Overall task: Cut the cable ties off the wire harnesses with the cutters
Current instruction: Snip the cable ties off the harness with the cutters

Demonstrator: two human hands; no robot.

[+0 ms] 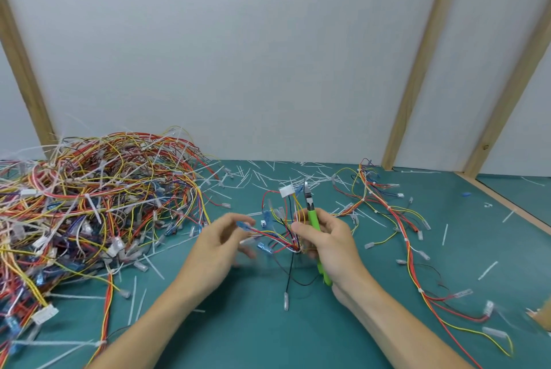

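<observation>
Two hands at centre frame: right hand (325, 237) grips green cutters (313, 219) and harness (286, 234); left hand (222, 242), fingers loosely spread, sorts wires. Next: locate a tie.

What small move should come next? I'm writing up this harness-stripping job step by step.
Probably the left hand should steady the loose harness: the right hand holds both it and the green cutters, whose tip points up, away from any tie.

Table: your green mat (253, 336).
Left: big harness pile (89, 204).
Right: one stretched harness (396, 219).
Everywhere: cut ties (262, 178).
</observation>
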